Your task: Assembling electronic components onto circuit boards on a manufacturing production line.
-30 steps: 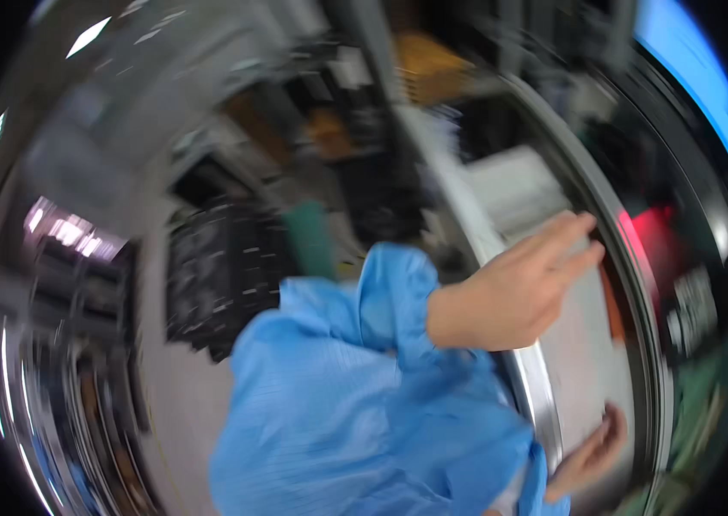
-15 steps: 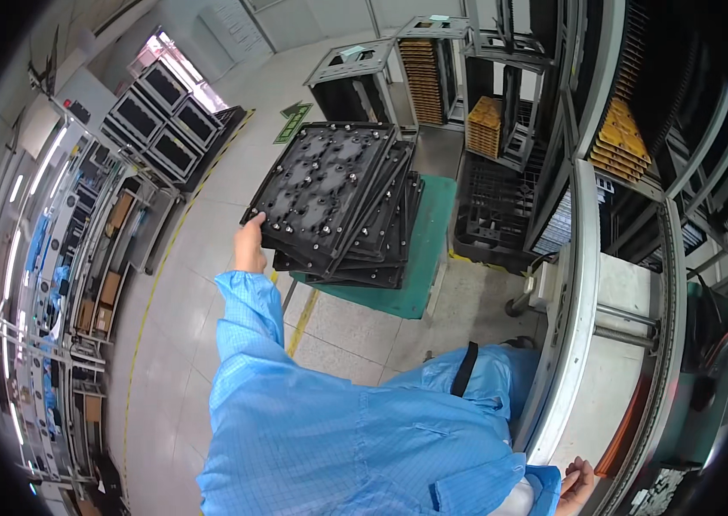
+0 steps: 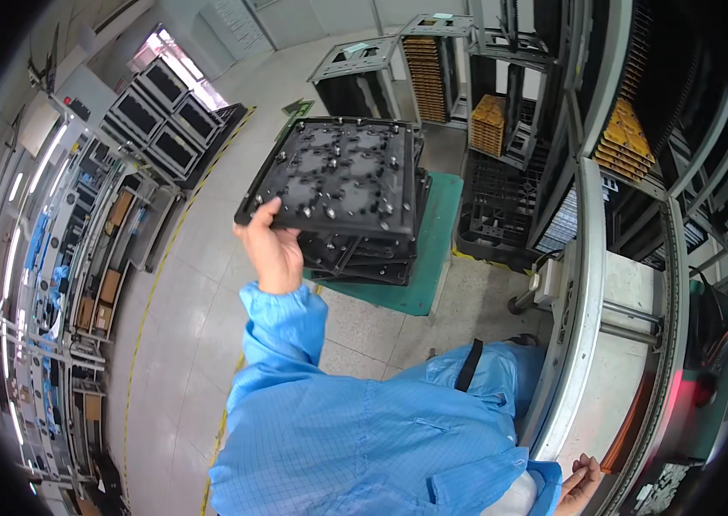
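Observation:
My left hand [image 3: 274,251] is closed on the near left corner of a square black fixture tray [image 3: 329,168], thumb on top and fingers beneath the rim. Metal studs and grey recessed patches cover the tray's upper face. It is lifted at the near side, above a skewed stack of similar black trays [image 3: 372,262] on a green-topped surface [image 3: 424,279]. Whether its far edge rests on the stack is hidden. Low on the right, my right hand [image 3: 581,486] hangs beside a metal-framed machine, fingers loosely curled and apart, with nothing visible in them.
Along my right runs the machine's pale metal rail [image 3: 574,344], with an orange strip [image 3: 626,426] near my right hand. Metal racks [image 3: 428,77] hold orange trays beyond the stack. Shelving with boxes [image 3: 110,297] lines the left, past a yellow floor line [image 3: 153,297].
My left hand has drawn the top tray nearer, raising and turning it off the stack's line. The hand has shifted slightly right. My right hand has hardly moved.

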A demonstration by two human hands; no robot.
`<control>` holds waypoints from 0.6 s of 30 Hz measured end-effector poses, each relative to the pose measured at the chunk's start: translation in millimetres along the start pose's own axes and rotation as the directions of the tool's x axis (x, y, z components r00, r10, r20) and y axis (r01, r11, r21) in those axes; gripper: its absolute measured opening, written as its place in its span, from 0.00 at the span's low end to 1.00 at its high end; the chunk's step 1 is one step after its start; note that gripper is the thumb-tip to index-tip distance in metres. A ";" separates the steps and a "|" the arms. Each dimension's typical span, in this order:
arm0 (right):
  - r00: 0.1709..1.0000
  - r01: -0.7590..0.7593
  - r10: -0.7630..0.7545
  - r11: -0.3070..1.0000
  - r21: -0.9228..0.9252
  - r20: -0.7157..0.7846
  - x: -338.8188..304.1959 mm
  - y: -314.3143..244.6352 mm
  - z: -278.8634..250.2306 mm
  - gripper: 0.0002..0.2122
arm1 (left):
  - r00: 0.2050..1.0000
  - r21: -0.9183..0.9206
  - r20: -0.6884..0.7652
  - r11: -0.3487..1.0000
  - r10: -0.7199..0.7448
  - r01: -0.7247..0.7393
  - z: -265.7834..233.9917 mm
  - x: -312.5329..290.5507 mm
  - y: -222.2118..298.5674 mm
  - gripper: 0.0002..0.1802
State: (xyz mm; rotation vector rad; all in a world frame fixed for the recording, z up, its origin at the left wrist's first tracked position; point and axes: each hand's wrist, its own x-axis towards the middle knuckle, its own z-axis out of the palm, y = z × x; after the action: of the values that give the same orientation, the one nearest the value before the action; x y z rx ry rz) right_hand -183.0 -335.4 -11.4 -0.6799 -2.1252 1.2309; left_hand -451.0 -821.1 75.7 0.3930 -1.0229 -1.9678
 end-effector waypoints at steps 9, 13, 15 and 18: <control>0.982 -0.008 -0.006 0.997 -0.075 -0.191 -82.7 -151.7 12.8 0.13 | 0.769 -0.116 0.498 0.848 -0.401 0.517 35.8 -20.4 45.2 0.32; 0.961 0.090 -0.108 0.993 -0.081 -0.256 -135.7 -275.6 55.8 0.14 | 0.534 -0.026 0.632 0.673 -0.561 0.739 51.4 28.8 60.1 0.33; 0.943 0.165 -0.195 0.978 -0.131 -0.271 -138.8 -297.7 93.2 0.17 | 0.308 0.048 0.804 0.573 -0.508 0.818 68.0 50.1 39.8 0.35; 0.949 0.160 -0.189 0.978 -0.130 -0.252 -124.0 -311.8 132.9 0.20 | 0.123 0.159 0.879 0.527 -0.461 0.835 101.3 58.8 -10.3 0.35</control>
State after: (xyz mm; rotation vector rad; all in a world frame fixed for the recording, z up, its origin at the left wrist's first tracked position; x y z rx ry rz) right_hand -232.3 -635.5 182.8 -0.6467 -1.9921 0.8830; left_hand -551.7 -813.8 136.0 -0.6208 -1.0427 -3.3543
